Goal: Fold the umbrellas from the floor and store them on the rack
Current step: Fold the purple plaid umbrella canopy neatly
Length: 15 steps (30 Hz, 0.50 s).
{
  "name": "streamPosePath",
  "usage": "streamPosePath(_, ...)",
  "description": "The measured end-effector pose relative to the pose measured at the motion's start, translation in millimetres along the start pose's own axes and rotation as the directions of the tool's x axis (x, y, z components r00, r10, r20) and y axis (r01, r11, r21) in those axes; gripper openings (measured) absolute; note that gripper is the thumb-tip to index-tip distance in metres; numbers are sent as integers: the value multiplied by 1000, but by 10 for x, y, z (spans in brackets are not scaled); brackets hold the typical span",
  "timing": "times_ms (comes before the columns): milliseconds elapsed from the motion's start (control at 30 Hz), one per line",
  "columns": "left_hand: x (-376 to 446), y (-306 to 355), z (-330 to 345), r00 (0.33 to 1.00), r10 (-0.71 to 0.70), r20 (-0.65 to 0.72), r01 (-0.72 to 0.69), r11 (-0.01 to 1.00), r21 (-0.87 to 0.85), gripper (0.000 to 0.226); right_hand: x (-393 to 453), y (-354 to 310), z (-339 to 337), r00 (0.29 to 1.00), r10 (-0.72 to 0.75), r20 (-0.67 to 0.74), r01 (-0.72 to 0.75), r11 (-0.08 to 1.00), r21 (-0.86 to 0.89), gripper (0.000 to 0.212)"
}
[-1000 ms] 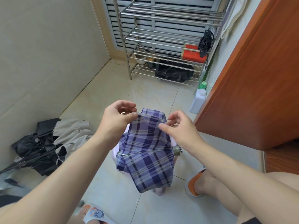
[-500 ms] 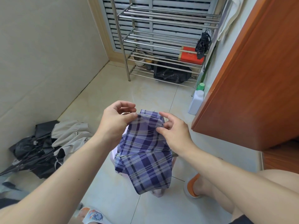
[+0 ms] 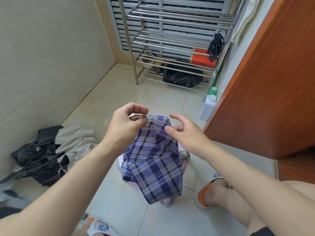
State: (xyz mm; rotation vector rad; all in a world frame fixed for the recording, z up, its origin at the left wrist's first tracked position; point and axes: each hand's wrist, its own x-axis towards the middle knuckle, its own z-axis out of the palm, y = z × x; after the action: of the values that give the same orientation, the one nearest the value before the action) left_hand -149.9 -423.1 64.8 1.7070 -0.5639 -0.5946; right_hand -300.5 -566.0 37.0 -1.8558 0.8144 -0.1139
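A purple plaid umbrella hangs half collapsed in front of me over a pale plastic stool. My left hand pinches a metal rib tip at the top edge of its fabric. My right hand hovers just right of the fabric, fingers loosely spread, thumb near the cloth and holding nothing. A heap of black and beige umbrellas lies on the floor at the left wall. The steel rack stands at the back, with a folded black umbrella hanging at its right side.
On the rack sit a red box, a black bag and some pots. A white bottle with a green cap stands beside the orange-brown door. My slippered feet rest on the tiled floor at the bottom.
My right hand has let go of the fabric's top edge and drawn back to the right with fingers opened. The left hand keeps its pinch on the rib tip.
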Motion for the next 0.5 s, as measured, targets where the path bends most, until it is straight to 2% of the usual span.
streamPosePath(100,-3,22,-2,1000,19,-15,-18,999,34,29,19,11,-6,990,-48,-129,42,998,-46,37)
streamPosePath(200,-3,33,-11,1000,27,-15,-26,999,40,30,68,75,-19,991,-12,-137,19,999,47,35)
streamPosePath(300,2,23,-10,999,26,-22,-25,999,44,29,49,77,-17,970,-73,-234,63,997,-50,34)
streamPosePath(367,7,16,-7,999,26,-20,-25,999,34,29,26,79,7,972,-100,-213,89,994,-59,37)
streamPosePath(500,14,6,-5,1000,16,-10,-16,1000,1,28,6,105,85,994,-56,-97,60,998,35,48)
